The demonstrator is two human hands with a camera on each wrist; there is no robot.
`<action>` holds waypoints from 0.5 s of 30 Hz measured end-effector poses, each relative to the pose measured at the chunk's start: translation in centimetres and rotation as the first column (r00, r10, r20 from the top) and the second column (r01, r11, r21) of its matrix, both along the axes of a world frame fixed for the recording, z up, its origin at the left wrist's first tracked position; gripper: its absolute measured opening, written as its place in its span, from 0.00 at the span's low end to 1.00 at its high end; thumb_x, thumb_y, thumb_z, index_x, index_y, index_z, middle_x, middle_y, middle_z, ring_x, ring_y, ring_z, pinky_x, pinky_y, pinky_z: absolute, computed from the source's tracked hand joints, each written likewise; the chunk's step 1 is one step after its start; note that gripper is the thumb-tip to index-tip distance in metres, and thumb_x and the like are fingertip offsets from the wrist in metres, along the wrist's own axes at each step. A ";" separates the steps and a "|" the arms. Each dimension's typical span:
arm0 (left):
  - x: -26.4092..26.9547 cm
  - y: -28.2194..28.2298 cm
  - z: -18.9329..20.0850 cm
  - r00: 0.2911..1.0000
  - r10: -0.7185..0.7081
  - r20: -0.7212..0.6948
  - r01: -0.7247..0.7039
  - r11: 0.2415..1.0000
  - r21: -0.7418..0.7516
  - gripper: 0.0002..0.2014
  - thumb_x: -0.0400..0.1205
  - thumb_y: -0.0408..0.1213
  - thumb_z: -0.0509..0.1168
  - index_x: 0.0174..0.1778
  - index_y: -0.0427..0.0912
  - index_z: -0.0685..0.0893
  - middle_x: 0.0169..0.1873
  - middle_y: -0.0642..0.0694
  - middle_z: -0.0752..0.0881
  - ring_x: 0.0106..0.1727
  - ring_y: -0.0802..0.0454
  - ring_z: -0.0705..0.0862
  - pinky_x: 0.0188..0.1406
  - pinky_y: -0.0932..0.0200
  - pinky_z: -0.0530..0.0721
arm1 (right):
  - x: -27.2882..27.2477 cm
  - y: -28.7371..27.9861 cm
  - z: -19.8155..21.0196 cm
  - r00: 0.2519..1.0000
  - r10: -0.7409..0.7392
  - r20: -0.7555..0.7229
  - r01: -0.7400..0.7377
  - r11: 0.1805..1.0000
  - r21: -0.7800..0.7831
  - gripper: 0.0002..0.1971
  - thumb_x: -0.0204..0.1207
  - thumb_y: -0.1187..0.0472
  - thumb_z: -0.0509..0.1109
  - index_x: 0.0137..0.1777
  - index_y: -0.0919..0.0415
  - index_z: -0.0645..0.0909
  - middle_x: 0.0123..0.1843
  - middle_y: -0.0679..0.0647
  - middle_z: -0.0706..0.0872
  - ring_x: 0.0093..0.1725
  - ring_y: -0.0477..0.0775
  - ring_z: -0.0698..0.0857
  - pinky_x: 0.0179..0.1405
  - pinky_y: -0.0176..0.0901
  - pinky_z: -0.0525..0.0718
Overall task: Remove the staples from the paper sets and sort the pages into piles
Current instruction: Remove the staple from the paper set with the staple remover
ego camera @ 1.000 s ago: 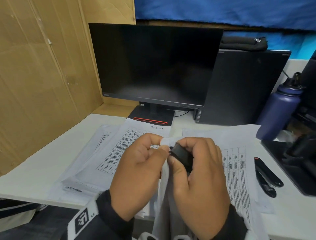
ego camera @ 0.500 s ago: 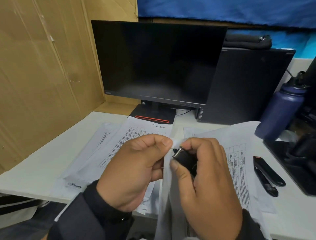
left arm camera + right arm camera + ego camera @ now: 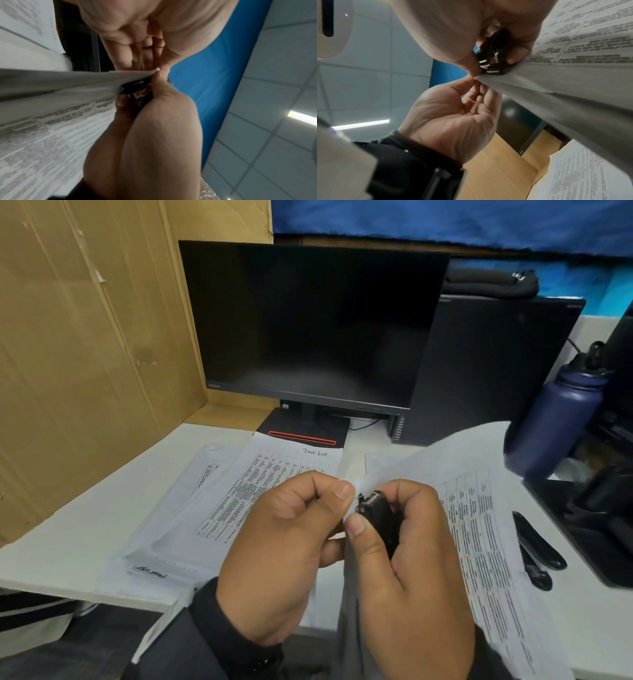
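Head view: a white table [image 3: 61, 529] stands in a booth of brown cardboard walls [image 3: 85, 354], with blue cloth [image 3: 445, 217] hung above. Beyond the hands stand a dark monitor [image 3: 308, 330], a black computer case [image 3: 489, 371] and a navy bottle [image 3: 555, 419]. Under and beyond the left hand [image 3: 281, 559] lies a pile of printed pages [image 3: 219, 501], its top sheet headed by hand, seemingly "Task list"; a label on the near envelope is too blurred to read. The left hand's grip is narrow, thumb and forefinger pinching the corner of the paper set [image 3: 472, 508], which is raised off the table and runs from that corner back towards the person's right. The right hand [image 3: 411, 577] grips a black staple remover [image 3: 376, 515], its metal tip pointing at the pinched corner. A black object [image 3: 537, 546] lies on the table right of that hand.

Left wrist view: the paper set [image 3: 51, 121] stretches away leftward from the pinch, showing a printed table; the staple remover [image 3: 137, 92] sits against the corner. Ceiling tiles [image 3: 274, 67] and a strip light show.

Right wrist view: the staple remover [image 3: 491, 58] meets the sheet's corner, touching the left hand [image 3: 453, 119] fingertips.
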State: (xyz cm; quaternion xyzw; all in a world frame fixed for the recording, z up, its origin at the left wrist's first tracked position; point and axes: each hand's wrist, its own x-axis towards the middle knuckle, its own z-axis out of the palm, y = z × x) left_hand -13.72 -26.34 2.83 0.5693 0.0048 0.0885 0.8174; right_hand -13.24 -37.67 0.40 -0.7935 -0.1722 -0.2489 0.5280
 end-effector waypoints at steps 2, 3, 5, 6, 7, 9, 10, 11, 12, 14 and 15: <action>0.1 0.1 0.0 0.998 -0.059 -0.019 0.057 0.996 -0.068 0.09 0.78 0.38 0.76 0.33 0.41 0.87 0.35 0.34 0.82 0.41 0.39 0.86 0.43 0.49 0.93 | 0.1 0.1 0.0 0.999 -0.008 0.032 0.008 1.000 0.006 0.11 0.75 0.48 0.67 0.55 0.45 0.73 0.50 0.39 0.79 0.51 0.42 0.81 0.46 0.27 0.75; 0.1 0.2 0.0 0.996 -0.087 -0.031 0.084 0.990 -0.111 0.08 0.78 0.37 0.75 0.33 0.40 0.88 0.34 0.35 0.81 0.39 0.41 0.85 0.41 0.50 0.93 | 0.1 0.2 0.0 0.998 -0.015 0.064 0.015 1.000 -0.002 0.11 0.76 0.49 0.67 0.55 0.45 0.73 0.51 0.41 0.79 0.52 0.45 0.81 0.48 0.31 0.76; 0.2 0.4 0.1 0.990 -0.133 -0.040 0.123 0.974 -0.189 0.07 0.77 0.33 0.75 0.33 0.39 0.88 0.32 0.36 0.82 0.32 0.48 0.85 0.35 0.54 0.91 | 0.2 0.3 0.0 0.991 -0.021 0.134 0.025 0.999 -0.032 0.11 0.77 0.49 0.65 0.57 0.48 0.73 0.52 0.42 0.77 0.53 0.51 0.80 0.49 0.43 0.79; 0.3 0.5 0.1 0.988 -0.148 -0.042 0.136 0.967 -0.216 0.07 0.76 0.32 0.75 0.33 0.38 0.88 0.32 0.37 0.83 0.31 0.49 0.86 0.33 0.55 0.90 | 0.2 0.3 -0.1 0.988 -0.021 0.152 0.027 0.999 -0.036 0.11 0.77 0.49 0.64 0.57 0.50 0.74 0.52 0.43 0.77 0.53 0.52 0.80 0.49 0.46 0.79; 0.3 0.5 0.1 0.987 -0.157 -0.045 0.143 0.962 -0.233 0.07 0.76 0.31 0.75 0.32 0.39 0.88 0.33 0.37 0.83 0.31 0.49 0.86 0.33 0.55 0.90 | 0.3 0.3 -0.2 0.989 -0.019 0.146 0.024 0.999 -0.028 0.11 0.77 0.48 0.64 0.57 0.50 0.74 0.52 0.43 0.77 0.53 0.52 0.80 0.49 0.46 0.80; 0.3 0.6 0.1 0.986 -0.155 -0.062 0.136 0.960 -0.246 0.07 0.74 0.31 0.77 0.31 0.39 0.88 0.33 0.37 0.81 0.32 0.49 0.85 0.32 0.55 0.90 | 0.2 0.5 -0.3 0.997 0.000 0.077 -0.001 1.000 0.010 0.11 0.77 0.47 0.66 0.56 0.46 0.74 0.50 0.41 0.78 0.52 0.48 0.81 0.48 0.38 0.79; 0.4 0.6 0.0 0.987 -0.146 -0.069 0.126 0.962 -0.241 0.06 0.73 0.32 0.76 0.31 0.39 0.88 0.33 0.36 0.80 0.33 0.48 0.83 0.32 0.56 0.90 | 0.2 0.5 -0.4 0.999 0.016 0.030 -0.017 0.999 0.031 0.11 0.76 0.47 0.67 0.56 0.44 0.74 0.50 0.40 0.79 0.52 0.46 0.82 0.47 0.32 0.77; 0.4 0.7 -0.1 0.988 -0.137 -0.073 0.117 0.966 -0.232 0.05 0.73 0.33 0.76 0.32 0.39 0.89 0.35 0.35 0.79 0.36 0.47 0.82 0.33 0.55 0.90 | 0.2 0.5 -0.5 0.999 0.033 -0.016 -0.032 0.998 0.052 0.11 0.75 0.45 0.67 0.55 0.43 0.74 0.49 0.40 0.81 0.52 0.45 0.82 0.46 0.29 0.76; 0.6 0.7 -0.2 0.989 -0.129 -0.078 0.109 0.969 -0.221 0.05 0.73 0.33 0.76 0.33 0.39 0.89 0.38 0.34 0.78 0.40 0.44 0.80 0.35 0.53 0.92 | 0.3 0.4 -0.5 0.997 0.049 -0.055 -0.045 0.996 0.072 0.11 0.74 0.44 0.66 0.55 0.43 0.75 0.48 0.40 0.82 0.51 0.44 0.82 0.45 0.28 0.76; 0.8 0.8 -0.4 0.990 -0.111 -0.092 0.089 0.973 -0.214 0.04 0.72 0.35 0.74 0.36 0.38 0.89 0.41 0.32 0.81 0.46 0.39 0.80 0.40 0.50 0.93 | 0.6 0.3 -0.4 0.989 0.094 -0.115 -0.083 0.992 0.095 0.13 0.73 0.43 0.65 0.54 0.45 0.76 0.47 0.40 0.83 0.50 0.43 0.82 0.44 0.27 0.75; 1.0 0.9 -0.5 0.990 -0.103 -0.098 0.080 0.973 -0.217 0.04 0.71 0.35 0.73 0.36 0.38 0.89 0.41 0.32 0.83 0.46 0.39 0.81 0.40 0.50 0.93 | 0.9 0.2 -0.3 0.984 0.120 -0.135 -0.107 0.989 0.099 0.13 0.74 0.42 0.65 0.54 0.45 0.77 0.46 0.40 0.83 0.50 0.43 0.82 0.44 0.28 0.75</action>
